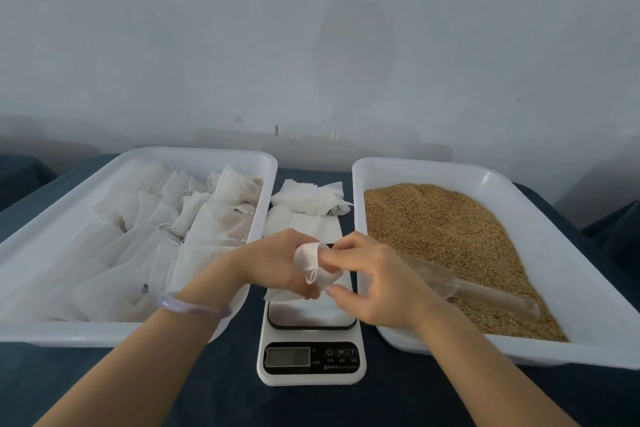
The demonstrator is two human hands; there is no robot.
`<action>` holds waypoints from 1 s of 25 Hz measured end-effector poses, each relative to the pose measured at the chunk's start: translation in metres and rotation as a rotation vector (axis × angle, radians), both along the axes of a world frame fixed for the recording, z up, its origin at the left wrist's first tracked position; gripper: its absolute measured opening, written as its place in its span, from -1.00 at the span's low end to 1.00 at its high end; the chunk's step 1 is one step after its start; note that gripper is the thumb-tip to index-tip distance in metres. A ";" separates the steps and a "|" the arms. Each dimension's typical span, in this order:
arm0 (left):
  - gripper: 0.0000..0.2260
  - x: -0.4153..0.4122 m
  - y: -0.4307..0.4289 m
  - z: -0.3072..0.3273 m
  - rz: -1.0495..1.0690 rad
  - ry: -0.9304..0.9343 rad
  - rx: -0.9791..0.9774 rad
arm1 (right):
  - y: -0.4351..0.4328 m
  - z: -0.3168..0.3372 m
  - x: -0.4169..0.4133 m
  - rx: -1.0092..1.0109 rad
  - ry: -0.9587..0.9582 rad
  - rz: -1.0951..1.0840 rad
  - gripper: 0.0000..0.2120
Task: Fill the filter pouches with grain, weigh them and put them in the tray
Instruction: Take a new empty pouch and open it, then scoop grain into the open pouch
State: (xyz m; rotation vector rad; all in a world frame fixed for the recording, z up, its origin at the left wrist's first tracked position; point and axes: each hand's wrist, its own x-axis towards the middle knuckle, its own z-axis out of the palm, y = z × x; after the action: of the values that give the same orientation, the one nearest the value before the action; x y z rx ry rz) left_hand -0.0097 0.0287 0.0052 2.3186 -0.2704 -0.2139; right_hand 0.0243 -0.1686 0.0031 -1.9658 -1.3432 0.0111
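Filter pouch (313, 262) held just over scale (311, 360) — left hand (277, 260) curled round it, right hand (377, 284) pinching its edge | filled pouches (221, 215) heaped in left tray (86, 334) | grain (450, 229) and clear scoop (485, 291) in right tray (561, 253) | empty pouches (308, 199) stacked on surface between trays

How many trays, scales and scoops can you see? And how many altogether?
Trays: 2, the left tray and the right tray
Scale: 1
Scoop: 1
Total: 4
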 end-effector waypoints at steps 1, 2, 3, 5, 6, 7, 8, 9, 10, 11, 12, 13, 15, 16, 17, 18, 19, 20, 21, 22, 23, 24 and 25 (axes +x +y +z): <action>-0.69 0.001 0.001 -0.001 -0.024 -0.013 -0.007 | -0.010 0.005 0.007 0.052 0.076 -0.029 -0.73; -0.75 0.001 0.002 -0.001 -0.055 -0.025 -0.016 | -0.025 0.009 0.019 0.068 0.123 -0.116 -0.74; -0.83 0.002 0.003 -0.001 -0.075 -0.035 -0.029 | -0.044 0.011 0.035 0.008 0.135 -0.245 -0.74; -0.89 0.003 0.007 -0.003 -0.038 -0.048 -0.076 | -0.086 0.009 0.066 -0.356 0.135 -0.521 -0.70; -0.87 0.004 0.007 -0.003 -0.018 -0.049 -0.098 | -0.107 0.003 0.077 -0.554 0.177 -0.618 -0.65; -0.88 0.005 0.006 -0.003 -0.022 -0.044 -0.114 | -0.121 -0.005 0.085 -0.676 0.231 -0.667 -0.61; -0.91 0.004 0.005 -0.002 -0.040 -0.044 -0.123 | -0.129 -0.012 0.089 -0.713 0.289 -0.678 -0.62; -0.92 0.004 0.004 -0.001 -0.056 -0.042 -0.133 | -0.132 -0.016 0.090 -0.723 0.318 -0.665 -0.66; -0.89 0.003 0.004 -0.001 -0.055 -0.041 -0.150 | -0.129 -0.018 0.090 -0.741 0.307 -0.635 -0.71; -0.84 0.003 0.005 -0.001 -0.041 -0.037 -0.177 | -0.126 -0.020 0.091 -0.790 0.273 -0.604 -0.74; -0.80 0.003 0.005 -0.001 -0.024 -0.027 -0.212 | -0.123 -0.023 0.092 -0.825 0.234 -0.587 -0.75; -0.77 0.002 0.005 -0.001 -0.008 -0.017 -0.251 | -0.120 -0.024 0.093 -0.837 0.186 -0.592 -0.78; -0.77 0.000 0.006 -0.001 0.013 0.005 -0.326 | -0.120 -0.022 0.098 -0.756 0.119 -0.635 -0.84; -0.80 0.000 0.005 -0.001 0.018 0.013 -0.353 | -0.123 -0.020 0.099 -0.699 0.100 -0.664 -0.87; -0.83 0.000 0.005 -0.001 0.029 0.016 -0.370 | -0.126 -0.017 0.100 -0.660 0.078 -0.698 -0.87; -0.85 0.001 0.004 -0.001 0.039 0.020 -0.375 | -0.131 -0.014 0.101 -0.643 0.058 -0.737 -0.84; -0.86 0.001 0.004 -0.001 0.045 0.021 -0.373 | -0.135 -0.012 0.103 -0.653 0.034 -0.779 -0.82; -0.86 0.001 0.003 0.000 0.052 0.023 -0.368 | -0.138 -0.010 0.104 -0.688 0.009 -0.812 -0.81; -0.87 0.001 0.003 0.000 0.060 0.023 -0.362 | -0.138 -0.009 0.107 -0.735 -0.005 -0.830 -0.79; -0.86 0.001 0.003 0.000 0.068 0.019 -0.350 | -0.136 -0.008 0.110 -0.768 0.001 -0.833 -0.78; -0.85 0.001 0.003 0.000 0.071 0.013 -0.334 | -0.131 -0.006 0.112 -0.785 0.024 -0.823 -0.78; -0.84 0.001 0.003 -0.001 0.072 0.009 -0.321 | -0.123 -0.005 0.114 -0.792 0.043 -0.805 -0.78; -0.84 0.001 0.003 -0.001 0.077 0.005 -0.317 | -0.112 -0.004 0.116 -0.799 0.047 -0.784 -0.77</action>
State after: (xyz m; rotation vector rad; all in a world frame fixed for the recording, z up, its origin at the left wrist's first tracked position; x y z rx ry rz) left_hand -0.0082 0.0313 0.0042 2.0099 -0.1964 -0.1286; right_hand 0.1405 -0.2806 -0.0007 -3.0224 -0.4558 0.2495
